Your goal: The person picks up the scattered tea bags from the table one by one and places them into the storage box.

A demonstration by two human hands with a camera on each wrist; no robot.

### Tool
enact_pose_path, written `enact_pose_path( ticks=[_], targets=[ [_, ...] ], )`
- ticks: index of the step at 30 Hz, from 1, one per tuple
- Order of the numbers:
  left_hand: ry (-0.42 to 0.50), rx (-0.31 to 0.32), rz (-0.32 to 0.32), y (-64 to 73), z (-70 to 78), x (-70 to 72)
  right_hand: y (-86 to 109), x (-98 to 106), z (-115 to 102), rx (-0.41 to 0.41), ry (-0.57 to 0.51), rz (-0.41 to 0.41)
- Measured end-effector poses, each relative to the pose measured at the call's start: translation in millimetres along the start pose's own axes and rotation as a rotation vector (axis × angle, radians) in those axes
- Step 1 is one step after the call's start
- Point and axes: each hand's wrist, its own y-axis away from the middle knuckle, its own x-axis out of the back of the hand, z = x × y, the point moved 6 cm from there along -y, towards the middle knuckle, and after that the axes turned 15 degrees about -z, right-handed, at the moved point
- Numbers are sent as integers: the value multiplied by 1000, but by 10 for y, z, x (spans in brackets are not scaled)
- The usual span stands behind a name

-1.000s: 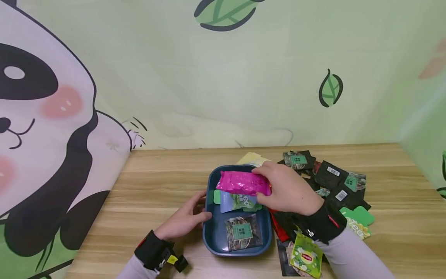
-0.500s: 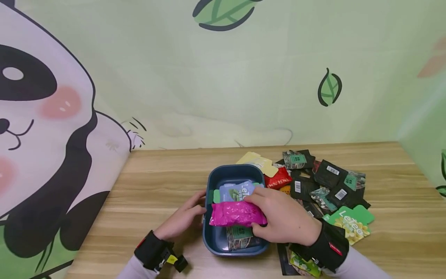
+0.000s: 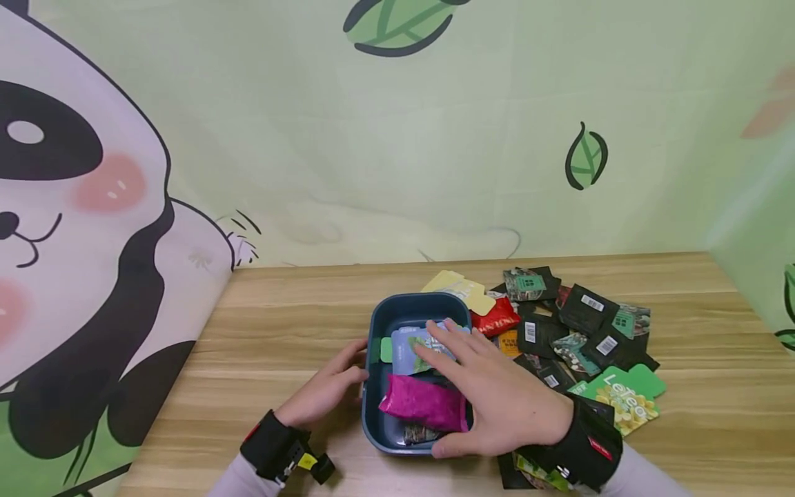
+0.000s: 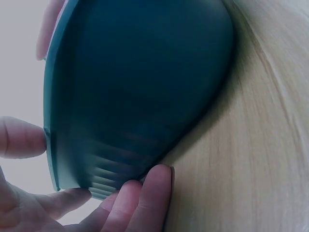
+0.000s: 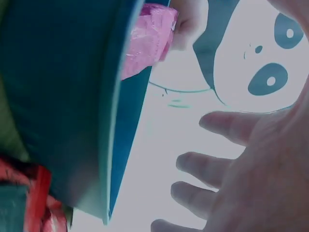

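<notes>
A navy blue plastic bin (image 3: 368, 421) stands on the wooden table. My left hand (image 3: 319, 397) touches its left side from outside; in the left wrist view the thumb (image 4: 24, 138) meets the rim and the other fingers lie along the lower wall. Inside the bin, a shiny pink packet (image 3: 422, 404) lies across the near half, partly over a dark sachet (image 3: 419, 435). Behind it is a light blue tea sachet (image 3: 406, 345) with a green piece (image 3: 386, 350) at its left. My right hand (image 3: 503, 390), fingers spread and holding nothing, hovers over the bin's right side.
Right of the bin lies a loose pile of black sachets (image 3: 590, 307), with a red packet (image 3: 497, 317) and a green tea sachet (image 3: 621, 400). Pale yellow sachets (image 3: 450, 281) lie behind the bin. A yellow-green sachet (image 3: 540, 473) shows beneath my right wrist.
My right hand brought the pink packet from the bin's far end to the near half, let go of it and spread its fingers. The left hand has drawn its thumb back slightly.
</notes>
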Motion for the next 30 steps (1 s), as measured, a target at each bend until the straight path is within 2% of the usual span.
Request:
enact_pose_path(
  ticks=[6, 16, 20, 25, 30],
  targets=[
    [10, 0, -2, 3, -13, -1, 38, 169, 229, -50, 64, 85],
    [17, -9, -15, 2, -24, 12, -8, 473, 947, -131, 160, 180],
    [17, -8, -22, 1, -19, 13, -78, 504, 1131, -162, 193, 181],
    [10, -5, -15, 10, -18, 14, -233, 469, 1275, -197, 186, 138],
    [0, -4, -14, 12, -14, 9, -414, 416, 1365, -188, 194, 115]
  ],
)
